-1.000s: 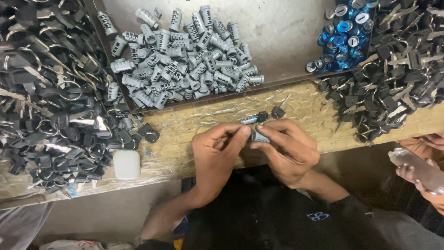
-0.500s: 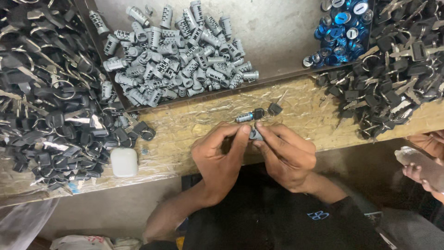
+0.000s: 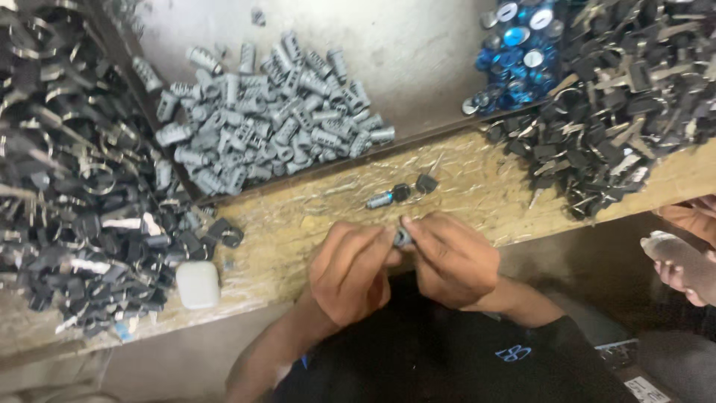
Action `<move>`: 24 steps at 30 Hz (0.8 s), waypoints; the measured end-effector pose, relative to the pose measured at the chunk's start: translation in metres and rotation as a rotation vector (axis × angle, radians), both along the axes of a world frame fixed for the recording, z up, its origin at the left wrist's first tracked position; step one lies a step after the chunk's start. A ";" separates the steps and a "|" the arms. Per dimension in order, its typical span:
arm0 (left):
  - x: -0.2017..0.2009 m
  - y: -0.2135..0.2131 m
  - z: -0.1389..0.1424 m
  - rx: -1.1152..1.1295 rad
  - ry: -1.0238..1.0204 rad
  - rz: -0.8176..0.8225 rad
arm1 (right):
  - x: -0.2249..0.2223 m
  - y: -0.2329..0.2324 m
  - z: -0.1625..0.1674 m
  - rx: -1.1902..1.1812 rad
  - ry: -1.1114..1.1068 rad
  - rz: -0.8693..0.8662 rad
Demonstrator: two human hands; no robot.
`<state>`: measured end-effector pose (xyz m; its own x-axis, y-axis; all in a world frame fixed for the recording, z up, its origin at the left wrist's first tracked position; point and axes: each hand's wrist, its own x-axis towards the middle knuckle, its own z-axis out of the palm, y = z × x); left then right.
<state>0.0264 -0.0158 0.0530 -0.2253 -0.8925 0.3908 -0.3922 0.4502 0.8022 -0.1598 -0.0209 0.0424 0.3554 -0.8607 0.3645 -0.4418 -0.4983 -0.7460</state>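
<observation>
- Head view, looking down: the left hand [image 3: 350, 272] and the right hand [image 3: 451, 261] meet at the near edge of the counter [image 3: 313, 216], fingertips pressed together.
- Between them sits a small grey metal cylinder [image 3: 403, 237]; both hands pinch it with thumb and forefingers closed tight, and it is mostly hidden, so its exact shape is hard to tell.
- Just beyond the hands, on the counter, lies another cylinder with a black-headed key [image 3: 389, 196] in it, and beside that a loose black key head [image 3: 426, 182].
- Farther back, a shallow metal tray [image 3: 418, 52] holds a pile of grey lock cylinders [image 3: 268, 119].
- To the left, a big heap of black keys on rings [image 3: 67, 186] spreads over the counter; a small white case [image 3: 198, 284] rests at its near edge.
- To the right, a cluster of shiny blue caps [image 3: 518, 52] borders another heap of black keys [image 3: 626, 97].
- At the far right edge, another person's hands [image 3: 686, 246] hold something pale.
</observation>
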 end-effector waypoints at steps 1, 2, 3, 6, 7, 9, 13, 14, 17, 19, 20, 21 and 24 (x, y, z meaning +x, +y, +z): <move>-0.004 0.001 0.001 -0.019 0.013 0.047 | 0.002 0.001 0.001 -0.019 0.012 -0.011; -0.008 0.002 0.001 -0.038 0.030 0.092 | 0.005 0.001 0.000 -0.115 0.000 -0.027; -0.012 0.004 0.000 -0.054 0.052 0.134 | 0.008 0.001 -0.001 -0.212 -0.007 -0.044; -0.015 0.007 -0.014 0.262 0.529 0.091 | 0.001 -0.009 -0.003 -0.291 0.040 0.128; -0.014 0.010 -0.021 0.459 0.693 0.159 | -0.006 -0.016 -0.002 -0.265 0.060 0.230; -0.009 0.016 -0.037 0.876 0.988 0.298 | -0.026 -0.038 0.004 -0.036 0.100 0.362; -0.004 0.035 -0.061 0.805 0.865 0.391 | -0.070 -0.113 0.016 -0.082 0.564 -0.161; -0.005 0.038 -0.065 0.779 0.860 0.411 | -0.071 -0.134 0.013 -0.117 0.652 -0.193; -0.008 0.042 -0.069 0.717 0.876 0.367 | -0.068 -0.172 0.006 -0.176 0.865 -0.192; -0.009 0.039 -0.067 0.674 0.867 0.337 | -0.059 -0.179 0.000 -0.173 0.929 -0.181; -0.010 0.038 -0.065 0.648 0.849 0.334 | -0.053 -0.176 -0.002 -0.160 0.933 -0.191; -0.011 0.037 -0.062 0.630 0.830 0.336 | -0.049 -0.171 -0.003 -0.141 0.937 -0.196; -0.013 0.034 -0.057 0.641 0.854 0.329 | -0.039 -0.152 0.001 -0.122 0.805 -0.022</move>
